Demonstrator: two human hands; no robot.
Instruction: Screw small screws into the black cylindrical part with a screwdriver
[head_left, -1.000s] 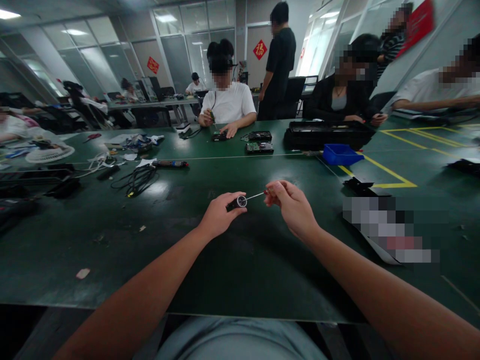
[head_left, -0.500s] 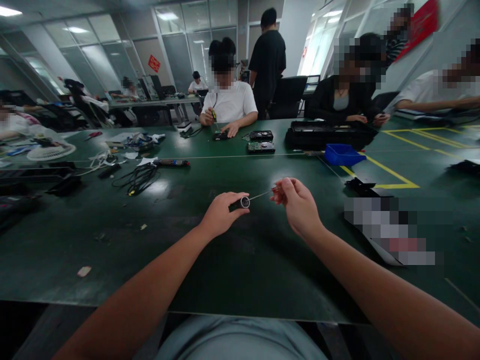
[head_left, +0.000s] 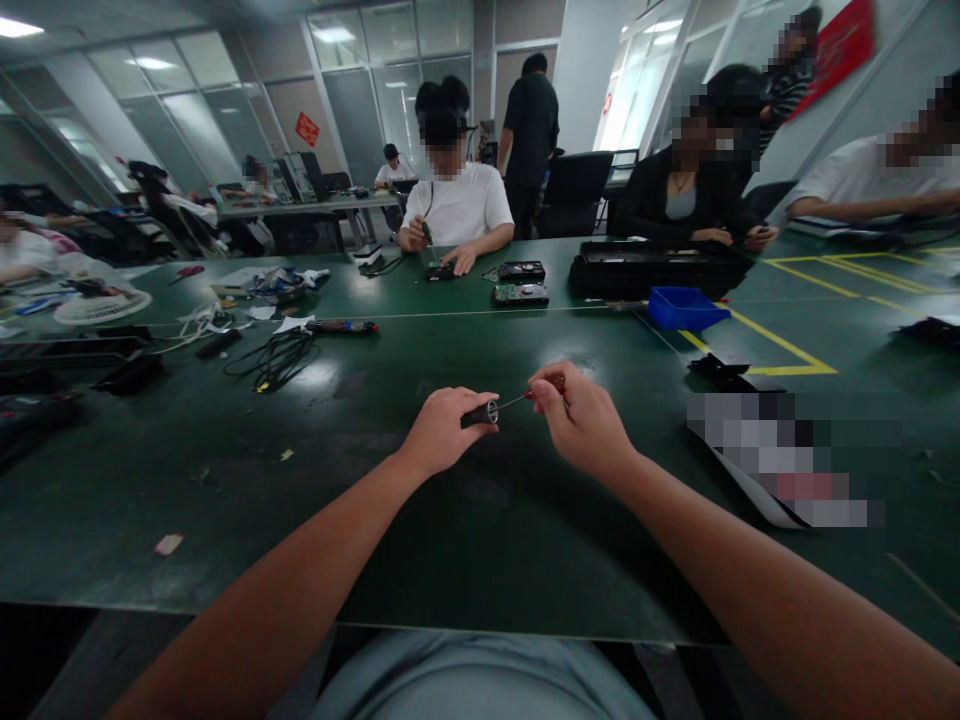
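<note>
Near the middle of the green table, my left hand (head_left: 441, 428) grips a short black cylinder (head_left: 477, 414), its round silvery-rimmed end turned to the right. Most of the cylinder's far end is hidden by my fingers. Closed around the reddish handle of a screwdriver (head_left: 513, 401) is my right hand (head_left: 581, 410). The thin metal shaft points left, and its tip meets the cylinder's rimmed end; whether it reaches inside I cannot tell.
A corded tool (head_left: 341, 327) with coiled black cable lies to the left. A blue bin (head_left: 686, 308) and a long black housing (head_left: 660, 268) stand at the right back. Opposite, a person in white (head_left: 457, 205) works on a small device. Circuit-board units (head_left: 520, 294) lie beside them.
My right hand has turned and shifted slightly left, with the screwdriver's handle now showing more. The cylinder has tilted so that more of its side shows.
</note>
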